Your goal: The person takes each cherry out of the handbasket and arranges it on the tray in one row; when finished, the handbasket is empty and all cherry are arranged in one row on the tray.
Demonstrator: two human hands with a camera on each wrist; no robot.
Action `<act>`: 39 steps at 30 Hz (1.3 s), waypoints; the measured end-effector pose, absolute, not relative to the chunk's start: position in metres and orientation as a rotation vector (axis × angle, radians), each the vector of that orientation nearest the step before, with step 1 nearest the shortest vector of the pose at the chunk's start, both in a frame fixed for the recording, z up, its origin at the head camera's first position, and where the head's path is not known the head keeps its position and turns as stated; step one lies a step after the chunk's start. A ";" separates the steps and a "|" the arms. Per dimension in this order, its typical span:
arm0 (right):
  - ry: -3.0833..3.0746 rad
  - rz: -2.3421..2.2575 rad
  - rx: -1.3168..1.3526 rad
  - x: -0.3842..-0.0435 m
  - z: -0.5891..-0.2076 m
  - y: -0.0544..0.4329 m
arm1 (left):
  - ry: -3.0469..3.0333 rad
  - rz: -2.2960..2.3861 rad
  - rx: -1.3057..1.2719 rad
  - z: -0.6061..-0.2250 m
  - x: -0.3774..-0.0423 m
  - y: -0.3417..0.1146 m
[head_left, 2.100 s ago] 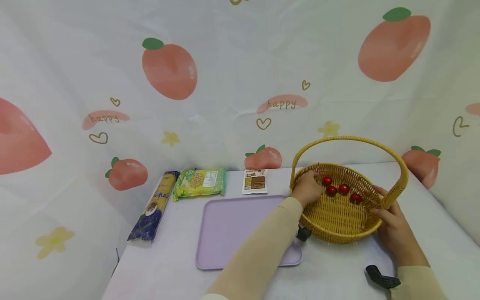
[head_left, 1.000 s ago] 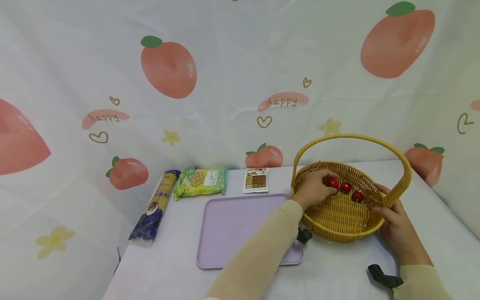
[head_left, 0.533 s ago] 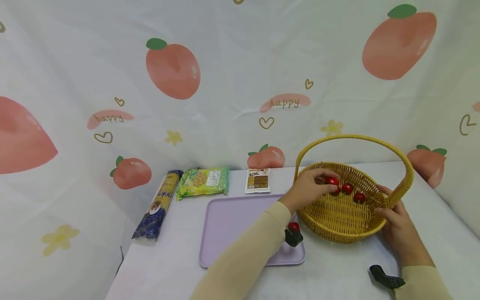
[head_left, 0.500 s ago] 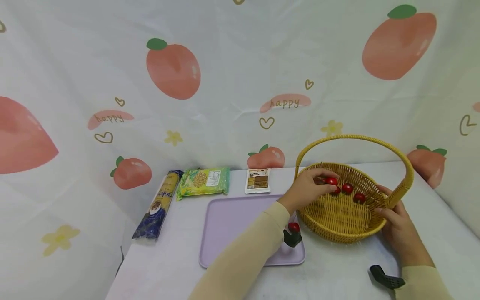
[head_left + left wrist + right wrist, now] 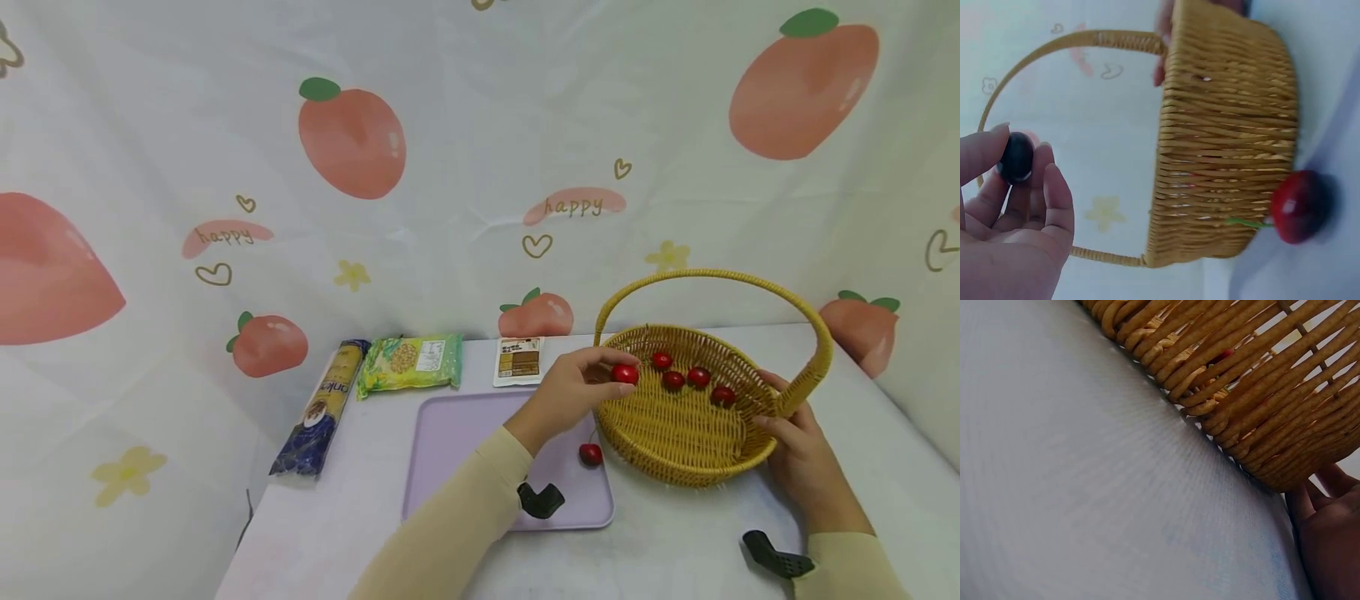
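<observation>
My left hand (image 5: 570,392) pinches a red cherry (image 5: 625,375) between thumb and fingers, just above the left rim of the wicker basket (image 5: 678,429). In the left wrist view the held cherry (image 5: 1017,156) looks dark against the light. Several more cherries (image 5: 673,381) lie in the basket's back part. On the right, my right hand (image 5: 802,454) grips the basket's rim by the foot of its arched handle. Another cherry with a stem (image 5: 591,455) lies on the lilac tray (image 5: 465,442), close outside the basket. My left forearm covers part of the tray.
Behind the tray lie a white-and-brown packet (image 5: 518,362) and a green-yellow bag (image 5: 410,365). A long blue-and-yellow pasta packet (image 5: 321,408) lies at the left. A patterned cloth (image 5: 450,250) hangs behind the white table (image 5: 660,550).
My left hand has lifted a cherry from the basket and moved it left to the rim. The cherry on the tray has come into full view. My right hand keeps its hold.
</observation>
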State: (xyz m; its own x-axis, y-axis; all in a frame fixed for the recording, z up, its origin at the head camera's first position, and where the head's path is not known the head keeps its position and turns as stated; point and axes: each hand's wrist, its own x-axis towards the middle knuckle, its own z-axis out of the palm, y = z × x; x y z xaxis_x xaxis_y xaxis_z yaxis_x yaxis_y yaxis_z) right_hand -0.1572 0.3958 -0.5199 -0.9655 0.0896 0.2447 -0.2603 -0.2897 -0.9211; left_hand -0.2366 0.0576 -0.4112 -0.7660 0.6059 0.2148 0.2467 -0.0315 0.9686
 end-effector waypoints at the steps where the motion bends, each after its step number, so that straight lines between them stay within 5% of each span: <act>1: -1.726 2.348 0.214 -0.157 -0.520 0.396 | 1.987 1.851 0.903 -0.413 -0.234 0.054; 39: -1.693 2.365 0.256 -0.159 -0.520 0.396 | 2.072 1.940 0.464 -0.508 -0.199 -0.007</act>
State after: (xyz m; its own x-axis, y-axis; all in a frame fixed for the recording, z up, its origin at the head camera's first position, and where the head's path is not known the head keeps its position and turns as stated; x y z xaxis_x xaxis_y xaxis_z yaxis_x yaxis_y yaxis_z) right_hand -0.1591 0.3962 -0.5204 -0.9603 0.0776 0.2680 -0.2787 -0.3113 -0.9085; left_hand -0.1987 -0.0072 -0.5075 -0.9139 0.4052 0.0248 0.0515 0.0551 0.9972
